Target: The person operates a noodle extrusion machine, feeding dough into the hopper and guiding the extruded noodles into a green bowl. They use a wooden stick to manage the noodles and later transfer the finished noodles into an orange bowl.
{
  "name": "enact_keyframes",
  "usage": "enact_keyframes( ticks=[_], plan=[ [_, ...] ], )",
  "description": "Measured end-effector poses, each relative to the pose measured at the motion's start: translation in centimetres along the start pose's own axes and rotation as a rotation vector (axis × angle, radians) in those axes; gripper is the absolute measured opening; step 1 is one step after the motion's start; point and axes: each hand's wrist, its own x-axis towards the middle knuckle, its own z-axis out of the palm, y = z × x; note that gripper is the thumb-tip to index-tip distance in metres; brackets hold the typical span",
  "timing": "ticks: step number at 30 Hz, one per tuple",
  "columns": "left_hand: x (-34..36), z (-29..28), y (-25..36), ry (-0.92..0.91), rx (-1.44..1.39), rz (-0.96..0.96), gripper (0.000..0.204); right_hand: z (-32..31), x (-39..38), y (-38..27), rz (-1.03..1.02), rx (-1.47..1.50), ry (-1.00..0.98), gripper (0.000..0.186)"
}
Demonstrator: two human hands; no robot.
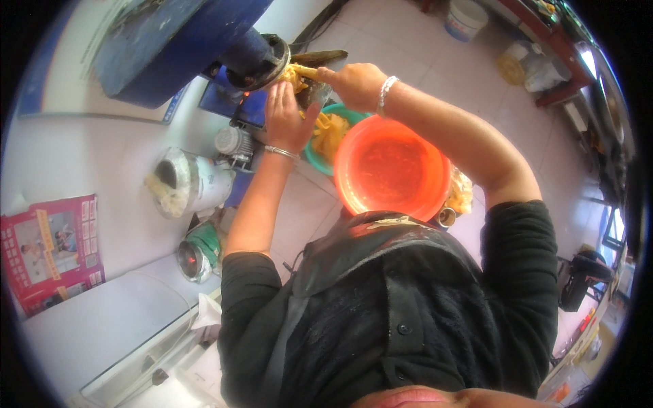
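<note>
Hands apart | my left hand [289,122], fingers straight, near machine mouth [275,58] | my right hand [357,85] at yellow material [296,76], grip: can't tell | both best outside the opening

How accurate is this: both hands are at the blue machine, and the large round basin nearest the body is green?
One slip: the head view shows the large round basin is orange, not green. The left hand and right hand are indeed at the blue machine.
</note>
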Motion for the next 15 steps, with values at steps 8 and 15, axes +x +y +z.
enact_keyframes(
  ticks=[8, 15],
  plan=[
    [2.8, 0.7, 2.4, -0.070, 0.173, 0.001, 0.090, -4.8, -3.0, 2.0, 0.042, 0.101, 0.051, 0.039],
    [5.0, -1.3, 1.6, -0.219, -0.064, -0.149, 0.067, -3.9, -4.1, 1.5, 0.092, 0.017, 0.108, 0.041]
  ],
)
